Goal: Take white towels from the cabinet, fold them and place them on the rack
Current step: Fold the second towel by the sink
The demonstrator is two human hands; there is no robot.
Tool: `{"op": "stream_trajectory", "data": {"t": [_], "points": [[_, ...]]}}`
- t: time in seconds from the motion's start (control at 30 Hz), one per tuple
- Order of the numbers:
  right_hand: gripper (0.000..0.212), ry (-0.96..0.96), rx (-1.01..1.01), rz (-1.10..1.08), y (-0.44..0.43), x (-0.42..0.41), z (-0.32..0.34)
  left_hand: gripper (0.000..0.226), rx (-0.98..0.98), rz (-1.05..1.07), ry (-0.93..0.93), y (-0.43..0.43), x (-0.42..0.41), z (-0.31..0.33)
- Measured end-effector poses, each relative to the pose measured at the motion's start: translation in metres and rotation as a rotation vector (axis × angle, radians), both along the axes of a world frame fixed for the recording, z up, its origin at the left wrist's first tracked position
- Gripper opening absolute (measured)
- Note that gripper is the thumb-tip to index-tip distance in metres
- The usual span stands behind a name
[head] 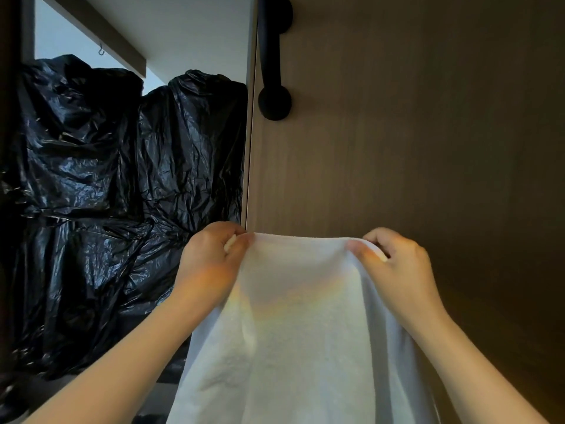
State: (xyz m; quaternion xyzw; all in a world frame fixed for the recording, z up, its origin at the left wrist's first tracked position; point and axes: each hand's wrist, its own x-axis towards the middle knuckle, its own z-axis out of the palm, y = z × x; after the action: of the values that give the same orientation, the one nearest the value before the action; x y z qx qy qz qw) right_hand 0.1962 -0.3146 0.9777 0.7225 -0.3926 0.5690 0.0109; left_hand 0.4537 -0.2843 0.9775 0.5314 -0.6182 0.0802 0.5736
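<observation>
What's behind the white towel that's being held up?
Behind the white towel, pinched by the left hand and right hand, stands a brown cabinet door. The towel covers the door's lower part, so anything there is unseen.

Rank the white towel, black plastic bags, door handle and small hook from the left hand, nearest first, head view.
1. white towel, held in the left hand grip.
2. black plastic bags, just left.
3. door handle, above right.
4. small hook, far upper left.
</observation>
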Motion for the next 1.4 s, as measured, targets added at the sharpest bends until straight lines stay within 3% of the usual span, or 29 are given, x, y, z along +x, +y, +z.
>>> {"op": "stream_trajectory", "data": {"t": [0.1, 0.2, 0.27, 0.33, 0.47, 0.67, 0.93, 1.0, 1.13, 1.3, 1.4], "points": [[0.023, 0.084, -0.02, 0.155, 0.005, 0.016, 0.017, 0.031, 0.071, 0.136, -0.171, 0.005, -0.003, 0.003], [0.021, 0.139, 0.003, 0.259, 0.007, 0.024, 0.024, 0.043, -0.063, 0.026, -0.208, 0.016, -0.016, 0.008], [0.019, 0.158, 0.012, 0.297, 0.007, 0.027, 0.024, 0.037, -0.107, -0.146, -0.221, 0.022, -0.028, 0.009], [0.016, 0.175, 0.001, 0.336, 0.008, 0.028, 0.022, 0.032, -0.006, -0.284, -0.183, 0.023, -0.037, 0.009], [0.013, 0.147, -0.003, 0.364, 0.009, 0.027, 0.015, 0.012, 0.112, -0.388, -0.072, 0.021, -0.042, 0.005], [0.032, 0.197, 0.104, 0.238, 0.005, 0.018, 0.0, 0.019, 0.0, -0.313, 0.031, 0.014, -0.047, -0.006], [0.044, 0.067, 0.464, 0.432, -0.001, -0.004, -0.024, 0.037, -0.068, -0.195, -0.08, 0.008, -0.053, -0.025], [0.046, 0.027, 0.509, 0.481, 0.0, -0.005, -0.026, 0.027, -0.054, -0.19, -0.104, 0.008, -0.054, -0.027], [0.049, -0.054, 0.39, 0.407, -0.002, -0.01, -0.023, 0.021, -0.066, -0.17, -0.134, 0.009, -0.057, -0.021], [0.029, 0.017, 0.121, 0.159, -0.001, -0.012, -0.024, 0.029, -0.068, -0.16, -0.083, 0.01, -0.047, -0.022], [0.027, 0.063, 0.187, 0.165, -0.002, -0.009, -0.025, 0.03, -0.067, -0.147, -0.065, 0.01, -0.044, -0.023]]}}
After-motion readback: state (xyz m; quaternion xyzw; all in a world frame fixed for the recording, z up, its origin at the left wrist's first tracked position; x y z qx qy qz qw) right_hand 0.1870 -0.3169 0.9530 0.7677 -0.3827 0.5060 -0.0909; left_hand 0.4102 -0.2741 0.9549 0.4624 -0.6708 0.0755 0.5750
